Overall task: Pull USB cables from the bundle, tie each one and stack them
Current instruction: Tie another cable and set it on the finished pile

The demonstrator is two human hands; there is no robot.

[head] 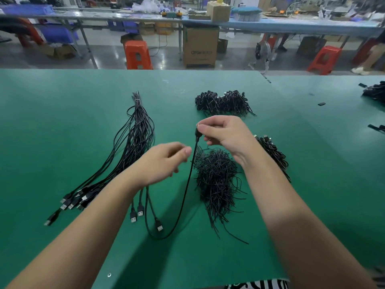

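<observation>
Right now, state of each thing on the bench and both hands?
right hand: raised, pinches one end of a cable
held cable: hangs from the right hand, loops down onto the mat
left hand: blurred, beside the held cable; grip unclear
cable bundle: lying flat, tied at far end, plugs fanned out
loose ties pile: heaped
tied cables stack: piled at far side

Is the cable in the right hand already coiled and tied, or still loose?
Loose. The cable hangs uncoiled from the right hand, which pinches its end, and sweeps in one open loop down to the green table. No tie shows on it.
</observation>
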